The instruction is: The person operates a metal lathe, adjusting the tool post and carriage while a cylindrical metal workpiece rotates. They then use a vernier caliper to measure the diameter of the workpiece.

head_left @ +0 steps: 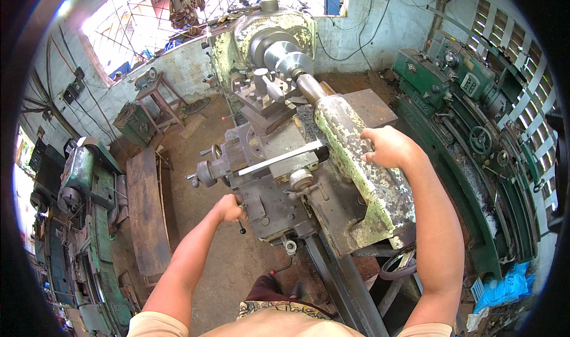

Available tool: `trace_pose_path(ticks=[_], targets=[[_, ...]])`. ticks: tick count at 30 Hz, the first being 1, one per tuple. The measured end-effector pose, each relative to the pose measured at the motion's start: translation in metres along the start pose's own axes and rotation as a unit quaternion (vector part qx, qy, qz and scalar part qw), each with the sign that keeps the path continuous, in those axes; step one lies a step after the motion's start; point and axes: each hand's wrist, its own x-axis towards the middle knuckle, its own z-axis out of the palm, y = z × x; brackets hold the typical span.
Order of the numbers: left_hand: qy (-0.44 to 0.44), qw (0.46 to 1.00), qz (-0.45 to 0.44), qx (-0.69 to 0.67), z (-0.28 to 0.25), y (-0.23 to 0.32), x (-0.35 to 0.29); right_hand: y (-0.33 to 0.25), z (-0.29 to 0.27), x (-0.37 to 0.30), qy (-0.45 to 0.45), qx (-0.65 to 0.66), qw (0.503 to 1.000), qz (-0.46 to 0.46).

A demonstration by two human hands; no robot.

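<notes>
I stand at a large, worn lathe. My left hand (228, 208) is closed at the left edge of its carriage (276, 212), around a lever (242, 226) whose dark knobbed end shows below the fingers. My right hand (389, 147) rests on the tailstock (350, 129), a long casting with peeling pale-green paint, its visible fingers apart. Beyond, the tailstock quill (310, 88) points at a shiny, stepped round workpiece (286, 58) in the headstock chuck (265, 45). The tool post (261, 82) stands left of it. A bright metal strip (279, 158) lies across the cross slide.
Green lathes stand along the right wall (451, 105) and at the left (83, 177). A wooden bench (145, 209) and a stool with a grinder (159, 97) are on the left side. A blue plastic bag (504, 286) lies at lower right. A handwheel (398, 266) sits near my right forearm.
</notes>
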Motion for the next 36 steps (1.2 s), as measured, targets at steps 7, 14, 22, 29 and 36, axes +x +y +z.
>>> trace_pose_path(ticks=[7, 14, 22, 29, 36], targets=[[0.004, 1.000, 0.001, -0.001, 0.0008, -0.0012, 0.0007, -0.0005, -0.0004, -0.0003, 0.002, 0.002, 1.000, -0.004], [0.001, 1.000, -0.007, 0.006, 0.0003, 0.0011, -0.0011, -0.0011, -0.0006, -0.0004, -0.001, 0.003, 1.000, 0.003], [0.003, 1.000, -0.008, -0.007, -0.0013, 0.0060, -0.0050, -0.0004, -0.0007, -0.0003, -0.004, 0.001, 1.000, -0.001], [-0.004, 1.000, -0.005, -0.002, 0.0006, -0.0009, 0.0017, -0.0014, -0.0008, -0.0008, 0.000, -0.003, 1.000, -0.002], [0.004, 1.000, 0.004, 0.004, 0.0008, -0.0029, 0.0026, -0.0026, -0.0010, -0.0010, -0.002, -0.008, 1.000, 0.000]])
